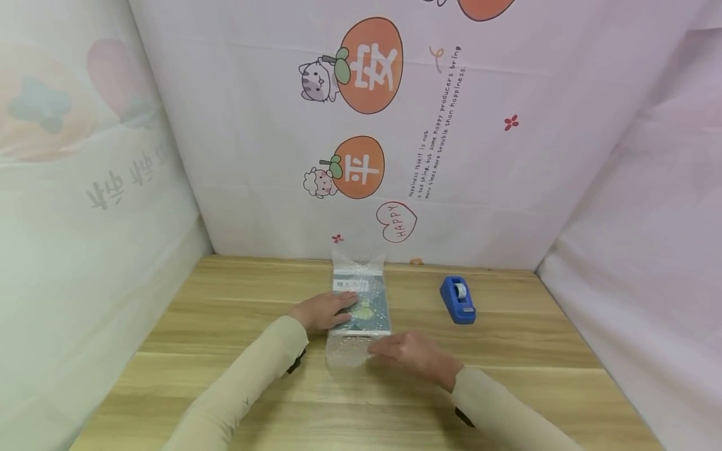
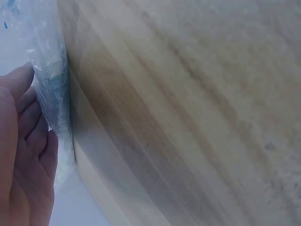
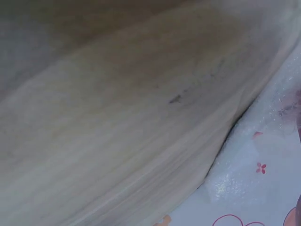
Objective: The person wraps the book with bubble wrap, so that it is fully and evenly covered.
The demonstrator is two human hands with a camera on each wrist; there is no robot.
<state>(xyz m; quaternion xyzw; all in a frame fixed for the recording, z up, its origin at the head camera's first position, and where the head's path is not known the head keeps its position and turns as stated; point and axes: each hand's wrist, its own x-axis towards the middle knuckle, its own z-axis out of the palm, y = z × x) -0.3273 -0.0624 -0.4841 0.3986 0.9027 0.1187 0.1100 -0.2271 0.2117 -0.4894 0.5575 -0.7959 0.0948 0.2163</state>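
A book with a blue-green cover [image 1: 375,297] lies on the wooden table, under a sheet of clear bubble wrap [image 1: 346,352] that extends past its far and near ends. My left hand [image 1: 326,311] rests on the wrapped book's left side, fingers spread over the cover. In the left wrist view, the left hand [image 2: 30,141] lies against the wrap [image 2: 49,52], its fingers fairly straight. My right hand [image 1: 414,356] is at the right edge of the near flap, fingers extended to the left and touching the plastic. The right wrist view catches only a sliver of that hand.
A blue tape dispenser [image 1: 458,300] with a roll of tape stands on the table [image 1: 507,369], right of the book. Printed white cloth [image 1: 271,156] hangs behind the table and along both sides. The wrap's far end reaches the table's back edge.
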